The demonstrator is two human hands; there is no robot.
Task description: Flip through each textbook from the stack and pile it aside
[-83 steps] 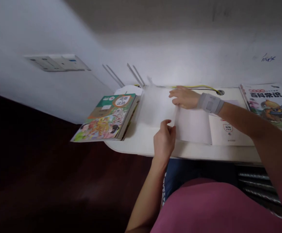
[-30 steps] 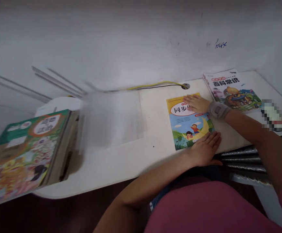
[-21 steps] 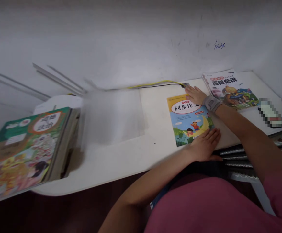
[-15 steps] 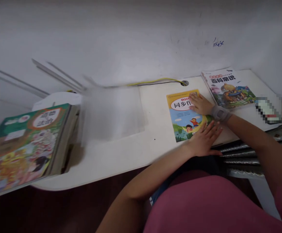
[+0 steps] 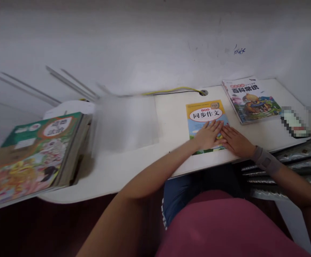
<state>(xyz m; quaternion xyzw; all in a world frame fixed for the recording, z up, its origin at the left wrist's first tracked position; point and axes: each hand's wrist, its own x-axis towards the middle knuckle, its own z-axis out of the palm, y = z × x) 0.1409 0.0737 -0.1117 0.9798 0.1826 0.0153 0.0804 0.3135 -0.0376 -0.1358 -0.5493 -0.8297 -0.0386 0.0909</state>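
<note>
A yellow and blue book (image 5: 206,113) lies closed on the white desk (image 5: 134,166), front cover up. My left hand (image 5: 208,135) rests flat on the middle of its cover with the fingers stretched out. Beside it my right hand (image 5: 237,141), a grey band on its wrist, lies flat over the book's right edge; its fingertips meet those of my left hand. Neither hand grips anything. The lower right of the cover is partly hidden under both hands.
Another illustrated book (image 5: 254,103) lies at the back right, near a blurred-out phone-like object (image 5: 294,123). Clear plastic sheets (image 5: 125,123) lie left of centre. A thick pile of books (image 5: 37,146) stands at far left. A yellow cable (image 5: 171,90) enters a desk hole (image 5: 203,92).
My right hand has slid from the book's upper right down to its lower right edge. My left hand has moved up and left onto the middle of the cover.
</note>
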